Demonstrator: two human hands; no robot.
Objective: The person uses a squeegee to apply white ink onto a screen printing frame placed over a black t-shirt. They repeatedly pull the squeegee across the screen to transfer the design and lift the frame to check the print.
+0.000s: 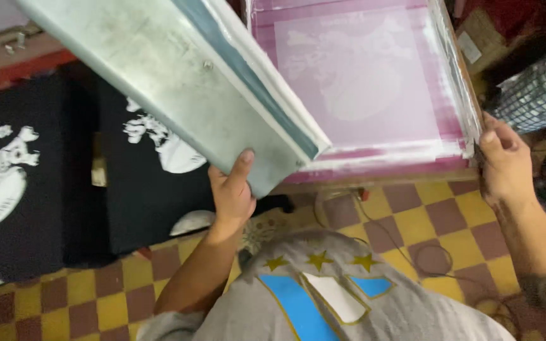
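Two hands, left hand (232,192) holding one squeegee (178,82), right hand (505,165) gripping one screen frame (456,69)

Floor here is that checkered tile (437,221), yellow and maroon squares, running across the bottom of the frame. Thin cable (434,262) loops over it at lower right. Left side has two black shirts: one (7,208) at far left with a white print, another (150,189) just beside it at centre left, same kind of white print. Upper right corner there's a wire mesh basket (535,95) with a blue rim. Grey shirt (323,297) with gold stars at bottom centre.
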